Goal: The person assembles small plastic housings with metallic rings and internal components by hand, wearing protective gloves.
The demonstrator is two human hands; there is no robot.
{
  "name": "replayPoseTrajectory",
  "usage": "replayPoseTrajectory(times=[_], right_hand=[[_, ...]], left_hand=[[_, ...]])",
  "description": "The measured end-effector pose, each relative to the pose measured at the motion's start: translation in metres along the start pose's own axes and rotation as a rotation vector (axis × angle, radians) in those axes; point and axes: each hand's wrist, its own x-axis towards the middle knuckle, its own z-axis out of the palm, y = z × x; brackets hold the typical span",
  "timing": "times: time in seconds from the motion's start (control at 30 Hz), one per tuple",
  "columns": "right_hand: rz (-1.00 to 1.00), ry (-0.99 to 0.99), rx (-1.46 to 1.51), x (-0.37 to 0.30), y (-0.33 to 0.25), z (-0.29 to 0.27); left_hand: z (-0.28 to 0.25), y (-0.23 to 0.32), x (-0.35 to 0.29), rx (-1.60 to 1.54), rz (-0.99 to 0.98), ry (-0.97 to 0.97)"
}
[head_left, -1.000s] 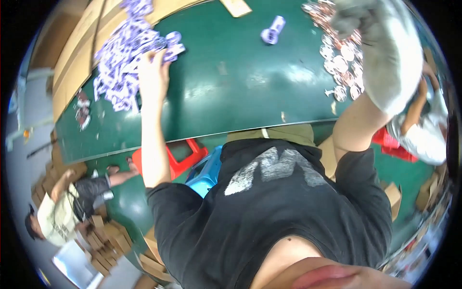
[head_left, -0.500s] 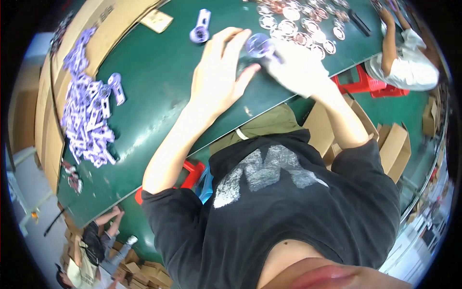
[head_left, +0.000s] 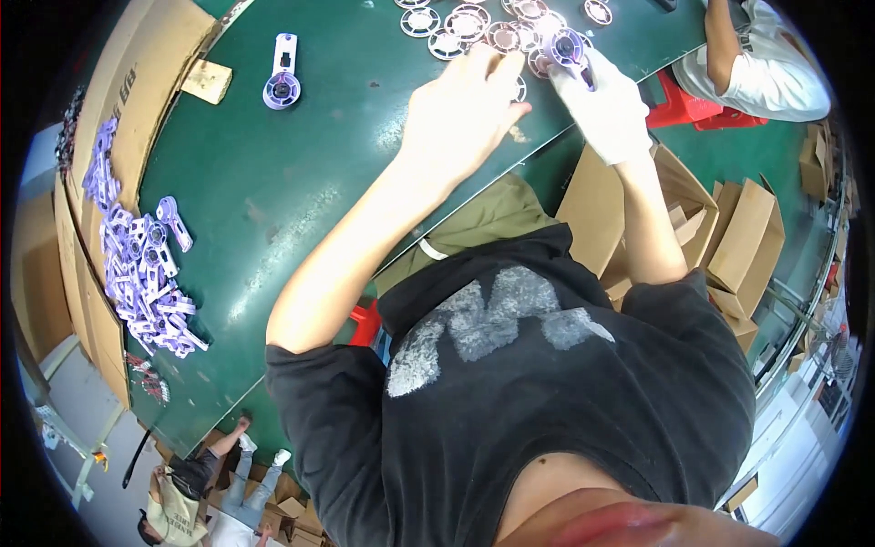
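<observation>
Purple part (head_left: 567, 49) in the gloved right hand, beside scattered discs (head_left: 467, 22)

Purple part sits at the fingertips of the right hand (head_left: 604, 108), which wears a white glove; this grip is clamped on it, round spoked end outward, near the counter's (head_left: 301, 155) front edge. Left hand (head_left: 456, 118), bare, reaches over the nearest discs. Its grip is apart, thumb off from the fingers; cannot tell whether the fingertips touch a disc. Discs are round, spoked, silvery and coppery, some overlapping.

Well left of both hands, a single purple-and-white piece (head_left: 282, 88) lies on the green surface, round end toward the wearer. Farther left, a heap of similar pieces (head_left: 146, 273) lies against a cardboard strip (head_left: 159, 77). Small flat tan block (head_left: 208, 82) beside that strip.

Right of the wearer, below counter level: an open carton (head_left: 591, 208). Upper right: a co-worker in a white shirt (head_left: 766, 68), red stool (head_left: 673, 102) close by. Two more people at lower left.
</observation>
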Motion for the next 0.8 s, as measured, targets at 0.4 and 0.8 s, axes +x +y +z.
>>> replayPoseTrajectory(times=[0.4,0.8], right_hand=[[-0.778,-0.364,-0.218,0.026,-0.141,0.053],[-0.88,-0.364,-0.254,0.029,-0.176,0.096]], left_hand=[[-0.095,-0.073,-0.068,-0.482,-0.164,0.467],[-0.112,-0.09,-0.101,-0.644,-0.462,0.489]])
